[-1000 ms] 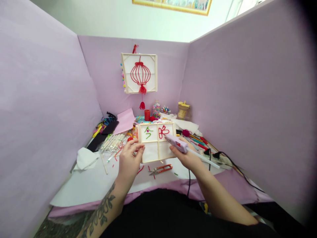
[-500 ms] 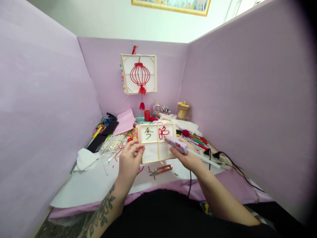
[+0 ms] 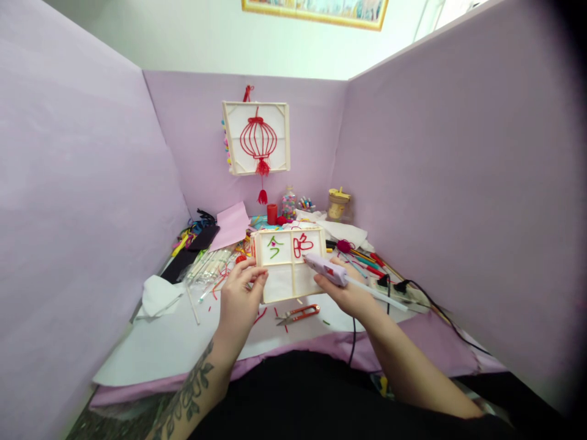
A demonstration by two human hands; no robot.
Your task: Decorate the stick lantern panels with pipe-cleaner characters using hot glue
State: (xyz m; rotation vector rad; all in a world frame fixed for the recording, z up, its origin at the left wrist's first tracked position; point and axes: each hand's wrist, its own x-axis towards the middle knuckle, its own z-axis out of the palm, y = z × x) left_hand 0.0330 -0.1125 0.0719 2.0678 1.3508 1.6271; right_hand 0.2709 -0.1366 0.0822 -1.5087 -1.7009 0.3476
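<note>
A white paper-covered wooden frame (image 3: pixel 279 285), split into panels by strips, is tilted up above the table. Its upper left panel bears a green character (image 3: pixel 274 247), its upper right a red one (image 3: pixel 303 245). My left hand (image 3: pixel 242 293) is closed at the frame's left edge, fingers bent; a tiny red spot shows at the fingertips, too small to name. My right hand (image 3: pixel 351 296) grips a pale purple glue gun (image 3: pixel 328 269) with a long white glue stick (image 3: pixel 378 295) out of its back. The nozzle points at the frame just below the red character.
Orange-handled thread snips (image 3: pixel 299 314) lie below the frame among red scraps. A power strip (image 3: pixel 401 290) with black cords is at right. Bagged sticks (image 3: pixel 213 267) lie left; a red candle-like cylinder (image 3: pixel 272 214) and bead bottle (image 3: pixel 289 205) stand behind. A lantern-decorated frame (image 3: pixel 236 150) hangs on the back panel.
The glue gun's nozzle has dipped very slightly lower on the frame. Both hands otherwise keep their places, and the view has shifted a touch.
</note>
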